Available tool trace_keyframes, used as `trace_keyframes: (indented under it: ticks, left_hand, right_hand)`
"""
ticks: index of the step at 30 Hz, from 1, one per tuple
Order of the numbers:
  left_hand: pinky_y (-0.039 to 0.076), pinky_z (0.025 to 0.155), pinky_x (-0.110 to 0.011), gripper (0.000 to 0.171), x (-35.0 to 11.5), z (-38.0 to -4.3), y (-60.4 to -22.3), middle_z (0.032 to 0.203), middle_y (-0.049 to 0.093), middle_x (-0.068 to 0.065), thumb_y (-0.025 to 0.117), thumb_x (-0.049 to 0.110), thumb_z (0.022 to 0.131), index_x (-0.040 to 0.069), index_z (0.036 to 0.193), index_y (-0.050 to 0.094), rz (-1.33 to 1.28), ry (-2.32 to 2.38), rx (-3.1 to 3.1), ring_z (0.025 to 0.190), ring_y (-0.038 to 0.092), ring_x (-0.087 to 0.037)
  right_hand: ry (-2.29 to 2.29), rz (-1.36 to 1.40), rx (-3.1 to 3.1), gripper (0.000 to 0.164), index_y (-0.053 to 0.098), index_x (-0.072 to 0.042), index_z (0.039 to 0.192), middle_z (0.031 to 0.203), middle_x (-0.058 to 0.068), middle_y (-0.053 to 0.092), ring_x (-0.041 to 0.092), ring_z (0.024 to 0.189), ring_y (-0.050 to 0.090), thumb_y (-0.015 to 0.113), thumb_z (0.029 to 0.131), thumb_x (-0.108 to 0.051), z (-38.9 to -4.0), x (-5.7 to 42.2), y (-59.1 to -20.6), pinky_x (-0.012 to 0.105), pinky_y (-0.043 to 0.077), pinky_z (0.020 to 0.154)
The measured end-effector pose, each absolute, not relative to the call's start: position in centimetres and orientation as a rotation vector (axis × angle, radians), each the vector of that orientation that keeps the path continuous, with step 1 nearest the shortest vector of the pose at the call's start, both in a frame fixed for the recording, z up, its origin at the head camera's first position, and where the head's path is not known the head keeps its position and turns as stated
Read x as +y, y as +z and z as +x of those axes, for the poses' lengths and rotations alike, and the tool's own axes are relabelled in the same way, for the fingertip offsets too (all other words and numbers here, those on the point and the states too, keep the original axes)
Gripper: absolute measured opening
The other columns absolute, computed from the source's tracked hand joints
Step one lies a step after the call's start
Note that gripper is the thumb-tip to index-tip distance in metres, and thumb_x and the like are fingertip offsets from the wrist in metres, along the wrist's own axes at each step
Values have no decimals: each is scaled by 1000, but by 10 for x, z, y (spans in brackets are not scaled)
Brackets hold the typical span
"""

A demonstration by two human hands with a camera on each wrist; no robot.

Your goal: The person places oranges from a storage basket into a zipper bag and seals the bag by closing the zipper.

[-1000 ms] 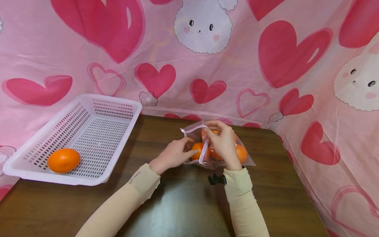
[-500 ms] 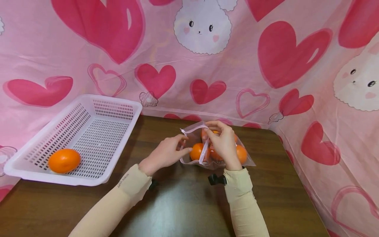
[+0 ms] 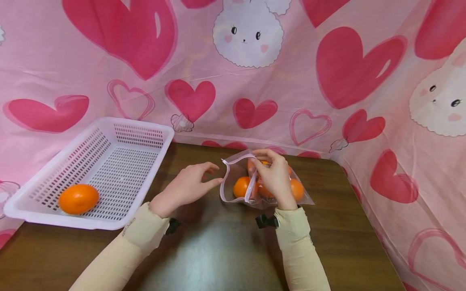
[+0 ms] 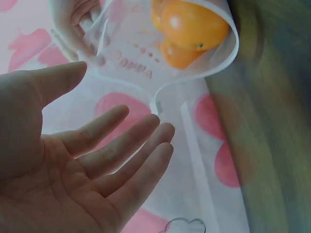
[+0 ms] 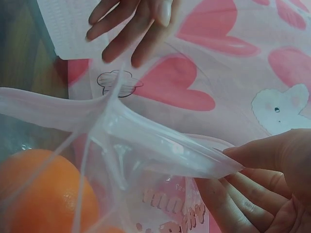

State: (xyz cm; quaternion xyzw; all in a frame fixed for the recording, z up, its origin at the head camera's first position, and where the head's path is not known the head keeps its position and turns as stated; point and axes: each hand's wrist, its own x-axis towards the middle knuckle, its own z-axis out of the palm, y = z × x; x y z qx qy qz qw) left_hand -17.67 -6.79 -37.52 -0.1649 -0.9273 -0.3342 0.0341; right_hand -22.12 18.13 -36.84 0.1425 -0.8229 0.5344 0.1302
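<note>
A clear zip bag [image 3: 231,169] with a pale pink zip edge lies on the table, its mouth gaping toward the left. Inside sit several oranges [image 3: 241,187]. My right hand [image 3: 274,171] pinches the bag's rim between thumb and fingers, which the right wrist view shows close up. To the left of the mouth is my left hand [image 3: 187,186], apart from the bag, its fingers spread and holding nothing. In the left wrist view the left hand's fingers [image 4: 131,150] are relaxed below the bag's opening. One more orange [image 3: 78,199] rests in the white plastic basket [image 3: 145,190].
The basket takes up the left side of the brown wooden table [image 3: 218,250]. A pink cloth [image 3: 247,85] printed with hearts and rabbits hangs behind and along the right side of the table.
My left hand has let go of the orange in the bag's mouth and drawn back leftward, out of the bag. My right hand keeps its hold on the rim.
</note>
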Motion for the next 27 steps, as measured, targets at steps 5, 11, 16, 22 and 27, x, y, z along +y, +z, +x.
trace_keyframes:
  ticks: [5, 11, 16, 22, 27]
  left_hand:
    - [52, 88, -47, 45, -82, -174, -367, 117, 71, -6, 69, 44, 96, 15, 131, 65, -471, -987, -2851, 98, 66, -25]
    - [51, 87, -47, 46, -98, -171, -356, 117, 71, -7, 69, 44, 95, 15, 130, 65, -423, -994, -2818, 100, 65, -28]
    - [51, 89, -48, 45, -109, -171, -349, 118, 70, -9, 69, 42, 96, 13, 131, 65, -407, -1001, -2798, 103, 65, -29]
    - [50, 91, -50, 47, -118, -171, -343, 121, 68, -12, 69, 40, 97, 11, 133, 63, -382, -1014, -2796, 106, 63, -32]
    - [45, 98, -54, 50, -126, -171, -340, 129, 65, -16, 68, 40, 97, 9, 136, 61, -368, -1002, -2792, 116, 59, -36]
  right_hand:
    - [1566, 412, -2400, 21, 74, -7, 114, 98, 11, 75, 25, 64, 71, 75, 94, -14, -221, 181, -369, 45, 58, 52]
    - [1572, 399, -2403, 21, 74, -7, 115, 98, 12, 75, 26, 65, 71, 75, 95, -15, -223, 182, -370, 39, 58, 51]
    - [1580, 395, -2405, 22, 73, -6, 116, 98, 13, 75, 26, 65, 71, 74, 95, -14, -222, 182, -370, 36, 57, 50]
    - [1575, 394, -2402, 23, 74, -6, 115, 98, 12, 75, 27, 64, 71, 75, 95, -15, -221, 182, -369, 37, 57, 50]
    - [1550, 417, -2401, 20, 74, -8, 114, 97, 10, 75, 25, 59, 69, 75, 94, -14, -221, 181, -369, 45, 58, 51]
